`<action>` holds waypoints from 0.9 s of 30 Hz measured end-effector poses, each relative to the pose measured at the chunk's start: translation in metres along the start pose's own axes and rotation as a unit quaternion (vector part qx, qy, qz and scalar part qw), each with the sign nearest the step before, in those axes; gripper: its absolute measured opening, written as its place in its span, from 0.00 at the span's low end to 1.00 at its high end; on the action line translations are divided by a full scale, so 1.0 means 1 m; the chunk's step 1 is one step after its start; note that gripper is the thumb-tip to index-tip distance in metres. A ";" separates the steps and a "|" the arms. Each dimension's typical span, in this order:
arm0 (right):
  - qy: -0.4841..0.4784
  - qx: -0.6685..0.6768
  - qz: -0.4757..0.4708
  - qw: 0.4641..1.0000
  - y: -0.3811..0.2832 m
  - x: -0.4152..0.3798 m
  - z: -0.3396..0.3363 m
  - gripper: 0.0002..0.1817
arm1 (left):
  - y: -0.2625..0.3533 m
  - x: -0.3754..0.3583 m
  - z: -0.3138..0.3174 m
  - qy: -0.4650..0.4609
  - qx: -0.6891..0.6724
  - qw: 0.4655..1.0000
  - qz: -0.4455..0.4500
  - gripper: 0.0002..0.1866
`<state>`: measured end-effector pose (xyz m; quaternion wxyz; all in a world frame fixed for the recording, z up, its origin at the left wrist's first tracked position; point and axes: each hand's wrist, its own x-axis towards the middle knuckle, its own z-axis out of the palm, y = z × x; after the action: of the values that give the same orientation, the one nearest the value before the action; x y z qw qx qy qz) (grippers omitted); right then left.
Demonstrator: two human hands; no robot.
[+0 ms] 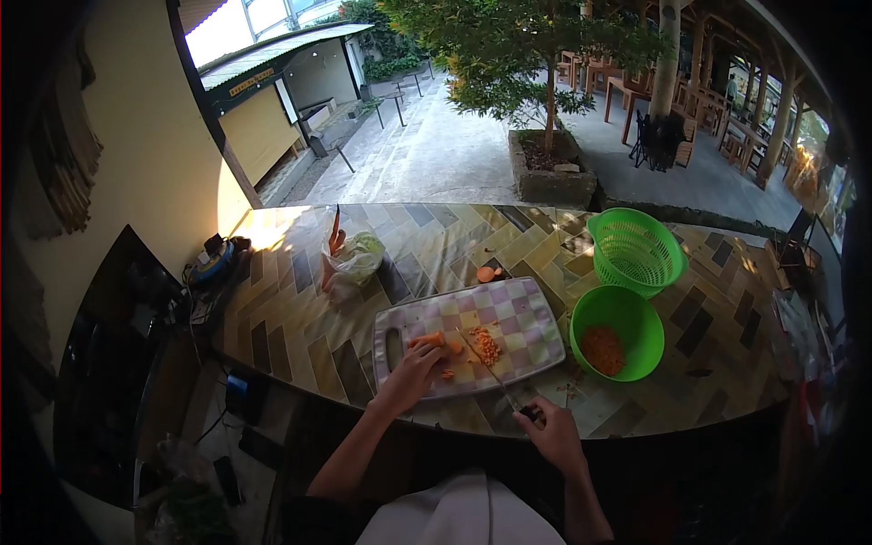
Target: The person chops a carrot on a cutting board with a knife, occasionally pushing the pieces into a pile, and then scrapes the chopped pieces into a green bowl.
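Head camera view: the left hand [413, 371] lies on the left half of the cutting board [538, 338], its fingers bent and nearly closed over a carrot piece [427, 339], apparently pressing it down so that it cannot roll. At the near edge, the right hand [552, 431] is wrapped firmly round the dark handle of a knife [496, 379]; its slim metal blade slants far and left across the board, between the held piece and a heap of diced carrot [488, 347], which probably lies to the right to leave the blade room. A few loose bits sit by the left fingertips. The board is a rounded rectangle with a pastel check and a slot handle on its left end, set squarely before the person, likely for an even reach with both arms. Just to its right stands a smooth green bowl [647, 318] with fine orange shreds [602, 351] inside, handy to the right arm; beyond it is a green colander [636, 247], pierced all over, and whether their rims touch I cannot tell. Far left, a crumpled, translucent plastic bag [359, 259] has whole carrots beside it, while cut carrot chunks [486, 273] rest past the board's far edge on the herringbone-patterned tabletop [282, 318].
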<state>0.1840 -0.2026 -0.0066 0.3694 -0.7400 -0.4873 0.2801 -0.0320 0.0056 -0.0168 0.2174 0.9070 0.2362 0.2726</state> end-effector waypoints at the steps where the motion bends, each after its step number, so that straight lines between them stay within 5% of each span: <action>1: -0.004 0.000 0.001 1.000 -0.002 0.000 0.001 0.19 | 0.000 -0.006 0.002 0.006 -0.004 1.000 -0.012 0.13; 15: -0.054 -0.012 -0.003 0.998 -0.007 -0.003 0.005 0.20 | -0.006 -0.015 0.002 -0.019 -0.032 0.999 -0.035 0.13; 27: -0.064 -0.136 -0.034 0.988 -0.018 -0.014 0.009 0.21 | 0.012 -0.026 0.026 0.080 -0.042 0.985 -0.150 0.12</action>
<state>0.1630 -0.2083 0.0040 0.2428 -0.7468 -0.5682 0.2460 -0.0323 -0.0251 -0.0400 0.2742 0.8267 0.3745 0.3180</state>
